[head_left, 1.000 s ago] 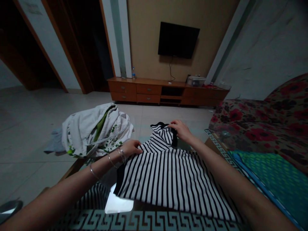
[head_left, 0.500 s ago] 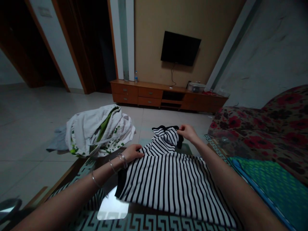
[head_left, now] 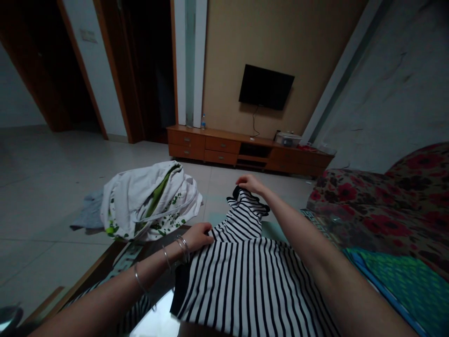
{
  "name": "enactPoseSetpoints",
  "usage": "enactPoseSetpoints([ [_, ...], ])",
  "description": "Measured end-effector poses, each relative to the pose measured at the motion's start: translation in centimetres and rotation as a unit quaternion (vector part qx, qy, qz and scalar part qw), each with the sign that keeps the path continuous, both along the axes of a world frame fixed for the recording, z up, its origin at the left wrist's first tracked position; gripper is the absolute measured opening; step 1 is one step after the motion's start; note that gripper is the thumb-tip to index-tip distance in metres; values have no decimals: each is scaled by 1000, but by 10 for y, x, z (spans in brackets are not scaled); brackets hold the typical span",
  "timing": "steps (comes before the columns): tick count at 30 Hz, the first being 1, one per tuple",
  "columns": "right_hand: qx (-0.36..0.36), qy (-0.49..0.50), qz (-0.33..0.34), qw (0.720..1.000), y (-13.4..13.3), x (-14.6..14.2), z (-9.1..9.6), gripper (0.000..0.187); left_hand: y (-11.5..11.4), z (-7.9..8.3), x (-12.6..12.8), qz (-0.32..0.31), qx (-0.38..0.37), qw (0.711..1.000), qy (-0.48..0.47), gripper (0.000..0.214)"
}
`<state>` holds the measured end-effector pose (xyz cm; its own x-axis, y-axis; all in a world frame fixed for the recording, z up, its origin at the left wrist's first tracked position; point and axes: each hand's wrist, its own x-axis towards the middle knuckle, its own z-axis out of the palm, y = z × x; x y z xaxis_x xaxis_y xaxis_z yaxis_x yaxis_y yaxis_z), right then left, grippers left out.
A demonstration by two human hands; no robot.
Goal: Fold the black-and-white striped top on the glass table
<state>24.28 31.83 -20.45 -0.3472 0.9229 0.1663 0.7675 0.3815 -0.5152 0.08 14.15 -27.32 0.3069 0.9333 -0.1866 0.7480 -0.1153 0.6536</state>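
A black-and-white striped garment [head_left: 242,281] lies spread in front of the person, over a glass table [head_left: 126,258] which has a key-pattern border, and its broad part fills the lower middle of the view. The left hand [head_left: 197,236] is closed on the garment, with thumb and fingers together on the cloth near the place where the narrow, sleeve-like part joins the broad part. Some thin metal bangles [head_left: 184,249] are around the left wrist and forearm. The right hand [head_left: 251,183] reaches farther away and its fingers are bent down on the black trim at the far end of the narrow part; the room is dim and the fingertips are partly hidden, but it seems that they pinch the trim. Between the 2 hands the narrow part is bunched in folds. To the left of the garment, just beyond the left forearm, there is a heap of white cloth [head_left: 133,192] with green leaf prints, and a grey cloth [head_left: 89,213] comes out from its left side. On the right, a green and blue cloth [head_left: 403,281] lies near the flowered sofa [head_left: 351,196].
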Motion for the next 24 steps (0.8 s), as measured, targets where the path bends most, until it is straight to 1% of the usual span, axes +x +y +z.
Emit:
enactPoseSetpoints([
  [3,-55,-13,47,997,10,-20,-17,20,-4,1,-2,-10,5,1000,13,10],
  [5,-76,-23,53,995,14,-27,-30,21,-5,1,-3,-11,8,1000,21,9],
  [8,-93,-46,31,994,19,-29,-49,25,-8,2,-3,-8,9,1000,26,8],
  [12,-114,-104,-27,988,22,-17,-66,30,-9,4,-3,-9,14,1000,24,8],
  [14,-107,-127,-62,984,22,-8,-69,27,-9,4,-3,-9,13,1000,26,7],
  [16,-80,-136,-107,982,22,2,-70,24,-8,3,-4,-6,12,1000,25,6],
  [18,-47,-132,-155,978,21,10,-73,25,-6,2,-4,0,14,1000,20,6],
  [20,-24,-122,-187,974,19,13,-79,28,-5,1,-5,13,17,1000,13,5],
  [22,-16,-108,-190,976,16,12,-85,29,-4,-1,-4,25,19,999,14,5],
  [24,-21,-88,-166,982,15,12,-88,29,-4,-1,-4,32,23,999,22,3],
])
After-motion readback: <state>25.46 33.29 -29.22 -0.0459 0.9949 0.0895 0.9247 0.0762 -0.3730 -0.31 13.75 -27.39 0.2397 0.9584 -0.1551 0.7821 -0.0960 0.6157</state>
